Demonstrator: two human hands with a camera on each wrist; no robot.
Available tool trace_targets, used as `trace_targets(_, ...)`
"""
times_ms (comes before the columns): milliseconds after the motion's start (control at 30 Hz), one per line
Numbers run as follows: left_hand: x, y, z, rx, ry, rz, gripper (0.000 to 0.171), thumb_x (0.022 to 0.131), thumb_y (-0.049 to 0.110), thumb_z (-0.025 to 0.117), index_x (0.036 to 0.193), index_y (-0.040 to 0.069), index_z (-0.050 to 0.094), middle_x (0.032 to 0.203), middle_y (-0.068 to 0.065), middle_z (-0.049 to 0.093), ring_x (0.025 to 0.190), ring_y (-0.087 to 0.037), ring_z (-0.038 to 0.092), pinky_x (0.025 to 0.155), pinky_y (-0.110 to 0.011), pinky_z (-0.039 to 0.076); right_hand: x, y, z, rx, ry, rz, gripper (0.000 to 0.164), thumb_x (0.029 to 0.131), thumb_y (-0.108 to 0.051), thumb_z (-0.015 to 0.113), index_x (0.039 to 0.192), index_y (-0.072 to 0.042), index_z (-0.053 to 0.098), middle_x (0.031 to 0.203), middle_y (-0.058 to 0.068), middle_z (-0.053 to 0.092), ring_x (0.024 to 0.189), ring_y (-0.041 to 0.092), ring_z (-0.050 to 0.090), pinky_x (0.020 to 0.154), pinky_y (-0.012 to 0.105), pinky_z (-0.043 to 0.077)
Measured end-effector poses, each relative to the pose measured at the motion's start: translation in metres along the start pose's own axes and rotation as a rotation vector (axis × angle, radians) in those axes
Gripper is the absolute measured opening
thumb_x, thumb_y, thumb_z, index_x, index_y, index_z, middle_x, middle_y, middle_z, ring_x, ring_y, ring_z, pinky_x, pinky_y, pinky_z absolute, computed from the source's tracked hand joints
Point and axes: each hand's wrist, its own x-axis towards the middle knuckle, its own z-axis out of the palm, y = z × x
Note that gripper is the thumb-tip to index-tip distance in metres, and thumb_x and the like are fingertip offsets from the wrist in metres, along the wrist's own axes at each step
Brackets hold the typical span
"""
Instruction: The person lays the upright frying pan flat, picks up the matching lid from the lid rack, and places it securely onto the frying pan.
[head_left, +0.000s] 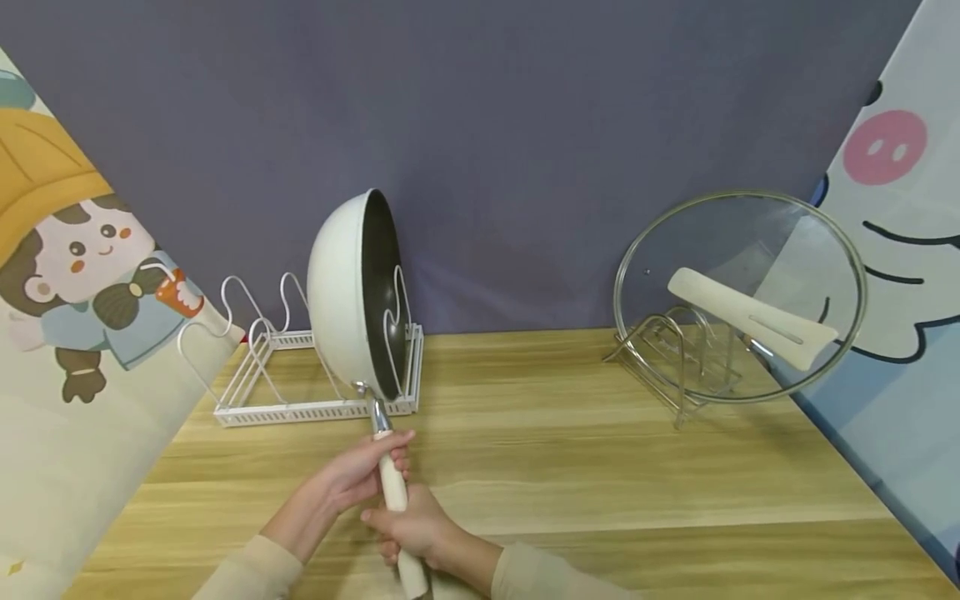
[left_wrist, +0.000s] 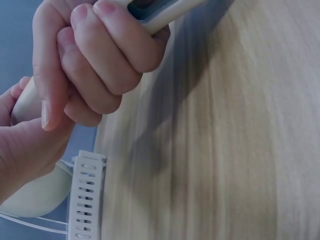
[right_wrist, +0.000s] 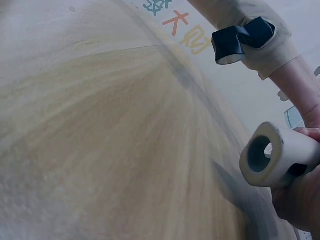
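The pan (head_left: 337, 292) stands on its side left of centre in the head view, its pale outside turned left and its dark inside turned right. It sits among the wire loops at the right end of the white rack (head_left: 292, 412), one loop crossing in front of the dark inside. Whether its rim bears on the rack's base or hangs just above it is hard to tell from here.

Its handle (head_left: 393, 483) slopes down to the bottom of the frame, with both hands on it. The left hand (head_left: 363, 473) grips the upper part, near the metal neck, fingers curled round and thumb across. The right hand (head_left: 416, 525) grips lower down, fingers wrapped round; the left wrist view shows this fist closely at upper left. In the right wrist view the hollow end of the handle pokes out at the right edge.

At the right of the head view a glass lid (head_left: 705, 233) leans in a wire stand (head_left: 680, 367), its cream grip (head_left: 750, 317) slanting down to the right. Rack and stand both rest on the wooden table (head_left: 562, 467), before a grey curtain (head_left: 525, 150).
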Motion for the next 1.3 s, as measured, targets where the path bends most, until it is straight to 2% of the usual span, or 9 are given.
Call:
trace_targets(133, -0.001, 0.004, 0.004, 0.012, 0.018, 0.012, 0.016, 0.100, 0.023, 0.047, 0.085, 0.019, 0.045, 0.066, 0.014, 0.047, 0.063, 0.000, 0.046, 0.069, -0.015, 0.046, 0.000, -0.001, 0.000, 0.004, 0.010, -0.027, 0.021, 0.084, -0.004, 0.062, 0.080, -0.012, 0.043, 0.048, -0.007, 0.040, 0.037, 0.004, 0.035, 0.039, 0.016, 0.035)
trace_targets(333, -0.002, 0.009, 0.010, 0.001, 0.016, 0.029, 0.019, 0.101, 0.024, 0.046, 0.083, 0.019, 0.045, 0.063, 0.013, 0.047, 0.061, -0.001, 0.047, 0.068, -0.016, 0.046, 0.002, -0.002, -0.003, -0.007, 0.021, -0.078, 0.028, 0.083, -0.001, 0.061, 0.065, -0.013, 0.043, 0.045, -0.007, 0.039, 0.035, 0.005, 0.035, 0.037, 0.017, 0.035)
trace_targets(500, -0.005, 0.014, 0.014, 0.002, 0.023, 0.049, 0.018, 0.101, 0.024, 0.046, 0.084, 0.018, 0.042, 0.064, 0.013, 0.046, 0.061, -0.001, 0.046, 0.068, -0.016, 0.045, 0.001, -0.005, -0.002, -0.023, 0.022, -0.107, 0.030, 0.081, 0.000, 0.060, 0.062, -0.014, 0.042, 0.045, -0.007, 0.039, 0.035, 0.006, 0.035, 0.037, 0.018, 0.035)
trace_targets(767, -0.013, 0.017, 0.019, -0.010, 0.051, 0.046, 0.019, 0.101, 0.027, 0.046, 0.086, 0.018, 0.040, 0.064, 0.012, 0.046, 0.062, -0.002, 0.046, 0.070, -0.018, 0.045, -0.005, -0.007, 0.000, -0.079, 0.009, -0.145, 0.025, 0.081, 0.001, 0.061, 0.065, -0.012, 0.046, 0.046, -0.005, 0.043, 0.035, 0.006, 0.039, 0.036, 0.017, 0.037)
trace_targets(1067, -0.023, 0.025, 0.029, 0.039, 0.111, 0.089, 0.018, 0.100, 0.028, 0.046, 0.086, 0.019, 0.040, 0.062, 0.014, 0.045, 0.061, -0.002, 0.045, 0.068, -0.017, 0.045, -0.006, -0.014, 0.002, -0.077, -0.035, -0.169, 0.025, 0.081, -0.001, 0.062, 0.069, -0.013, 0.045, 0.048, -0.006, 0.042, 0.035, 0.005, 0.038, 0.035, 0.017, 0.036)
trace_targets(1167, -0.025, 0.031, 0.032, 0.057, 0.119, 0.103, 0.018, 0.101, 0.027, 0.045, 0.086, 0.019, 0.041, 0.061, 0.014, 0.044, 0.060, -0.002, 0.045, 0.067, -0.017, 0.045, -0.007, -0.020, 0.003, -0.071, -0.052, -0.161, 0.024, 0.081, -0.002, 0.062, 0.072, -0.014, 0.044, 0.049, -0.006, 0.042, 0.036, 0.005, 0.038, 0.036, 0.018, 0.036)
trace_targets(1300, -0.029, 0.037, 0.034, 0.068, 0.119, 0.144, 0.019, 0.101, 0.026, 0.045, 0.083, 0.019, 0.041, 0.060, 0.014, 0.043, 0.058, -0.001, 0.044, 0.065, -0.016, 0.044, -0.006, -0.026, 0.006, -0.066, -0.073, -0.199, 0.023, 0.081, -0.004, 0.063, 0.073, -0.014, 0.044, 0.049, -0.006, 0.043, 0.036, 0.005, 0.039, 0.037, 0.018, 0.037)
